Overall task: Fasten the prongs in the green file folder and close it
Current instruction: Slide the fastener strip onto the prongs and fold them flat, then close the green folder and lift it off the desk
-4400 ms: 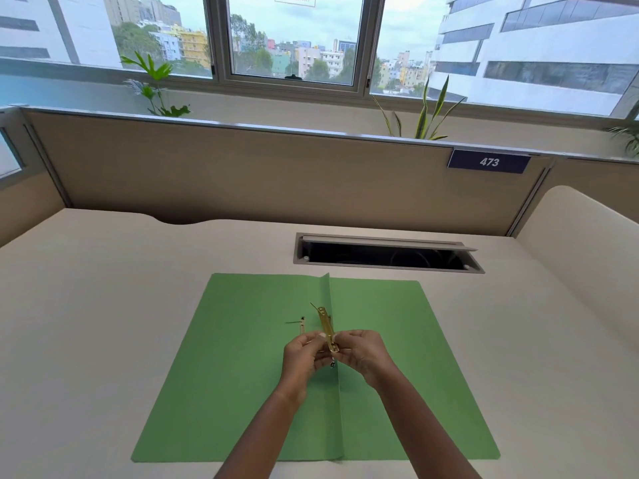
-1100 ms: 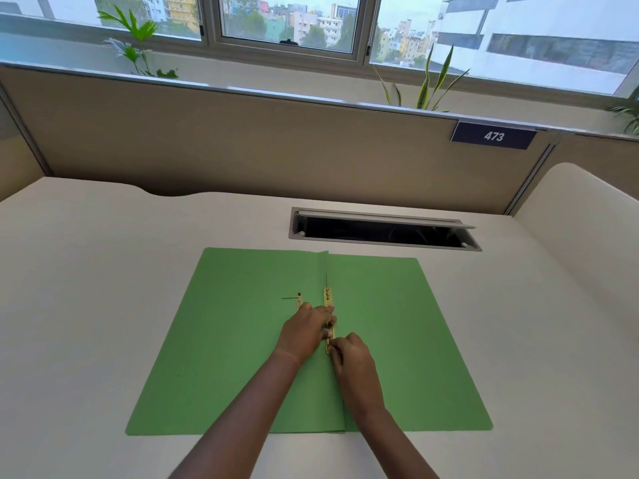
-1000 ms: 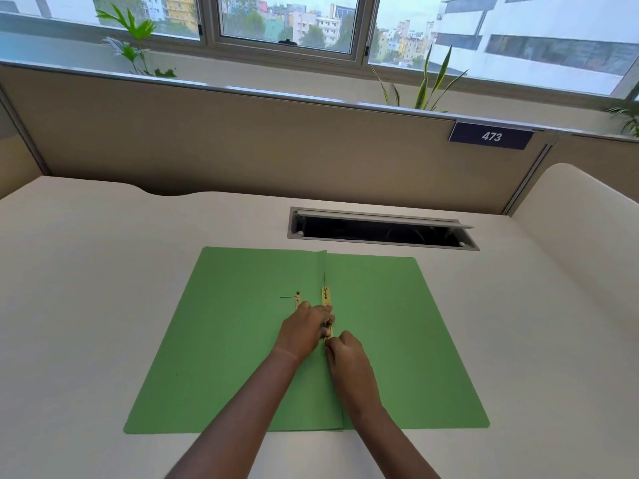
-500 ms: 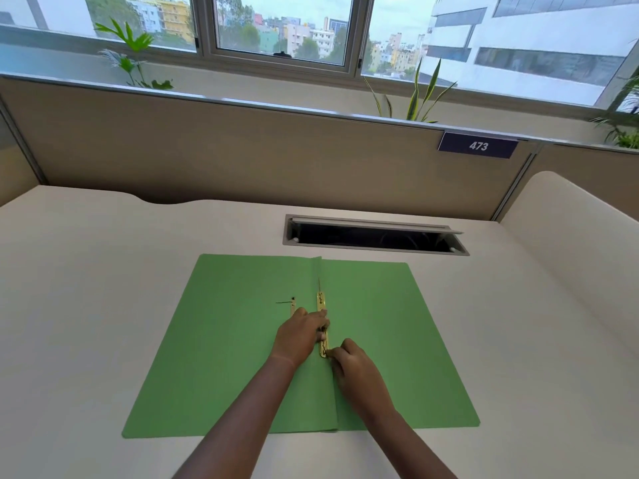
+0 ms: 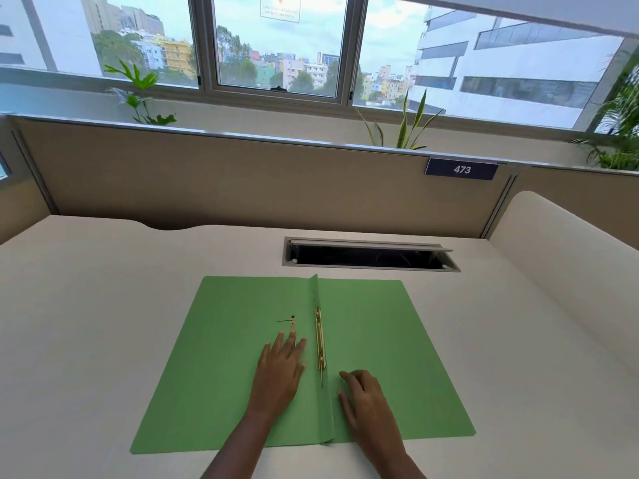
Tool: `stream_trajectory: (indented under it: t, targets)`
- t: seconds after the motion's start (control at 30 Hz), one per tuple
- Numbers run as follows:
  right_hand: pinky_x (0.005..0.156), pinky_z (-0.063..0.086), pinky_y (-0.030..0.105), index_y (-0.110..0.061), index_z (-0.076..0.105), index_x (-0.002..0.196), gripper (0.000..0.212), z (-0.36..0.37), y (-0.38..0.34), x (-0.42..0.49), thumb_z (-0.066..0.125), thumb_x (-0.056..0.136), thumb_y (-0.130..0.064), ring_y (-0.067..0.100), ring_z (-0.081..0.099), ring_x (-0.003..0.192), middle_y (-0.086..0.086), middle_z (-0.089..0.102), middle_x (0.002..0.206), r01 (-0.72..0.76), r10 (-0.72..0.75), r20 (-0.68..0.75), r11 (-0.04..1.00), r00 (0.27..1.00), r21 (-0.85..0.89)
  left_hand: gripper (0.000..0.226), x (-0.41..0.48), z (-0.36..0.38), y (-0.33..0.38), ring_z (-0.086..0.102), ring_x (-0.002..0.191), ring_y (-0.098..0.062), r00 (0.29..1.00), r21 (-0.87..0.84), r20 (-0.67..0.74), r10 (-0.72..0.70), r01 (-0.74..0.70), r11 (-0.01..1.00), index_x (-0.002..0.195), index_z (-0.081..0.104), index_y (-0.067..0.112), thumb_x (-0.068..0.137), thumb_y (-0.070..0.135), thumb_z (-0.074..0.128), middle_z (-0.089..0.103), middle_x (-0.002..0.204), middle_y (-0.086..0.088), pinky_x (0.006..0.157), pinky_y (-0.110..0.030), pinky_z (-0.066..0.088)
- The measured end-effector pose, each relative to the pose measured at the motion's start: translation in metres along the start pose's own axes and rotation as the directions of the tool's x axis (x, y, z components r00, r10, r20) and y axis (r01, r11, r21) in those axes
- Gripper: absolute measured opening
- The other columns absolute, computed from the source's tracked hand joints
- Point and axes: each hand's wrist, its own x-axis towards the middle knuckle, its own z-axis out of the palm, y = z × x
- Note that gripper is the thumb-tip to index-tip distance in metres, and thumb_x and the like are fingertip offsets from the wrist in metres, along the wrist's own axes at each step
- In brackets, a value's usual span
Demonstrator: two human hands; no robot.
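**Item: green file folder, prongs laid flat, cover unclosed**

Green file folder [image 5: 380,357] was recorded open at centre frame on the surface [image 5: 86,305]. Brass prongs [image 5: 320,344] were flattened along the spine. Left hand [image 5: 280,369] and right hand [image 5: 363,399] were spread, nothing gripped. Advised: prongs pressed flush before a cover was folded over.

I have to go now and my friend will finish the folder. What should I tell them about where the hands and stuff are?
Left hand: open, flat on the left flap of the green file folder, fingertips by a small loose metal piece.
Right hand: open, resting on the right flap, holding nothing.
The folder lies open on the desk. The gold fastener lies flat along the centre crease, apparently pressed down.
Left to do: check that loose piece, then close the folder.
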Motion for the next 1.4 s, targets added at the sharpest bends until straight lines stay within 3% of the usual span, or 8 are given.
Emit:
stream_trajectory:
  t: [0.1,0.3,0.53,0.87,1.07,1.23,1.3,1.4]
  targets:
    - [0.074,0.059,0.027,-0.021,0.064,0.101,0.044,0.004,0.008,-0.003,0.030,0.088,-0.044,0.017,0.068,0.086,0.004,0.070,0.097,-0.061,0.060,-0.011,0.994,0.998,-0.096,0.077,-0.009,0.008,-0.029,0.072,0.093,-0.029,0.985,-0.002,-0.037,-0.169,0.169,0.986,0.098,0.074,0.015,0.096,0.041,0.001,0.076,0.102,-0.010,0.071,-0.046,0.058]
    - [0.077,0.056,0.036,-0.026,0.064,0.105,0.066,0.007,0.010,-0.002,0.002,0.093,-0.047,0.021,0.069,0.096,0.003,0.073,0.105,-0.142,0.144,-0.010,0.967,0.990,-0.210,0.053,-0.026,-0.015,-0.078,0.036,0.135,-0.040,0.848,-0.155,-0.017,-0.529,0.521,0.840,0.136,0.043,0.008,0.092,0.036,0.043,0.040,0.146,-0.022,0.109,-0.054,0.029]
    - [0.074,0.057,0.033,-0.031,0.049,0.111,0.055,0.011,0.007,-0.001,-0.001,0.093,-0.046,0.019,0.069,0.096,-0.001,0.073,0.105,-0.155,0.153,-0.024,0.970,0.988,-0.189,0.048,-0.030,-0.034,-0.109,0.047,0.114,-0.037,0.652,-0.214,-0.054,-0.757,0.732,0.646,0.118,0.051,-0.009,0.087,0.027,0.054,0.049,0.123,-0.024,0.092,-0.042,0.043]
    - [0.107,0.006,0.023,-0.029,0.045,0.114,0.052,0.013,0.008,0.000,0.001,0.093,-0.046,0.020,0.068,0.098,0.000,0.072,0.107,-0.204,0.208,0.004,0.965,0.978,-0.163,0.048,-0.012,-0.060,-0.130,0.037,0.124,-0.040,0.436,-0.487,0.303,-0.847,0.835,0.256,0.121,0.050,-0.011,0.085,0.021,0.056,0.035,0.137,-0.030,0.104,-0.040,0.034]
    - [0.076,0.056,0.028,-0.031,0.048,0.109,0.059,0.002,0.010,0.003,-0.005,0.091,-0.049,0.016,0.071,0.090,-0.003,0.075,0.098,-0.247,0.266,0.206,0.962,0.942,-0.113,0.040,0.000,-0.107,-0.144,0.061,0.099,-0.041,0.658,-0.719,0.267,-0.704,0.623,0.310,0.103,0.059,-0.014,0.084,0.021,0.053,0.062,0.107,-0.033,0.086,-0.040,0.049]
    - [0.103,0.038,0.034,-0.016,0.046,0.129,0.128,-0.022,0.011,0.021,-0.014,0.044,-0.090,0.021,0.047,0.122,0.005,0.051,0.128,-0.275,0.234,0.213,0.943,0.949,0.189,0.025,0.009,-0.172,-0.105,0.043,0.051,-0.020,0.839,-0.882,0.161,-0.520,0.358,0.306,0.076,0.056,0.005,0.092,0.022,0.047,0.048,0.061,-0.007,0.052,-0.023,0.034]
    - [0.101,0.038,0.032,-0.012,0.047,0.127,0.101,-0.039,0.007,0.027,0.017,0.065,-0.085,0.020,0.048,0.118,0.001,0.049,0.125,-0.322,0.269,0.191,0.877,0.944,0.356,0.029,0.010,-0.191,-0.078,0.046,0.054,-0.015,0.907,-0.910,0.101,-0.409,0.250,0.330,0.083,0.058,0.010,0.096,0.028,0.040,0.051,0.064,-0.003,0.052,-0.023,0.037]
    - [0.094,0.041,0.030,-0.005,0.052,0.122,0.037,-0.065,0.003,0.040,0.042,0.094,-0.028,0.020,0.052,0.109,0.015,0.056,0.128,-0.335,0.298,0.155,0.817,0.942,0.469,0.034,0.013,-0.205,-0.039,0.050,0.057,-0.014,0.963,-0.941,0.023,-0.267,0.111,0.318,0.079,0.057,0.016,0.099,0.030,0.033,0.055,0.068,-0.002,0.055,-0.024,0.041]
